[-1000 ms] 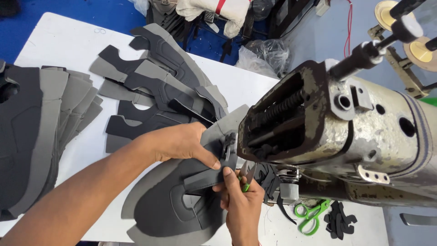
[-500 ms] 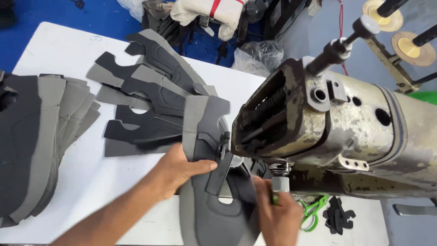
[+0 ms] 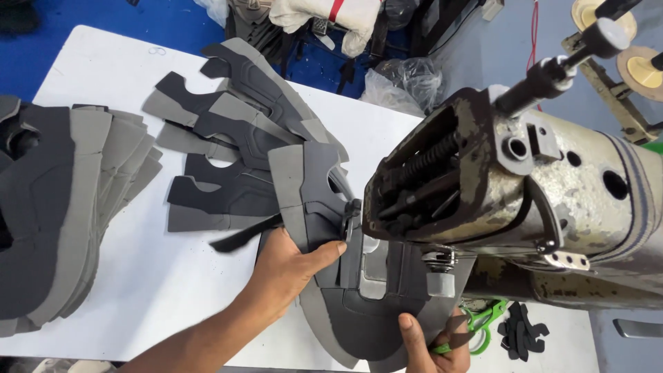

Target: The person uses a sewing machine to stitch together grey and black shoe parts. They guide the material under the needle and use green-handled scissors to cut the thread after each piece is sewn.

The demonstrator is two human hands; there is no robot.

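hands (image 3: 352, 297): gripping grey shoe upper (image 3: 324, 207) | white table (image 3: 200, 276) | blue floor (image 3: 62, 27)

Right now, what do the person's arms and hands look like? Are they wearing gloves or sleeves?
No gloves and no sleeves show. The left hand is bare, and its forearm is bare as far as the picture reaches. The right hand is bare too, seen only partly at the bottom edge. No rings, watch or bands can be seen.

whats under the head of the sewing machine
Under the sewing machine head lies a grey shoe upper piece, held by the left hand and right hand. The head covers the needle point and the stitch line.
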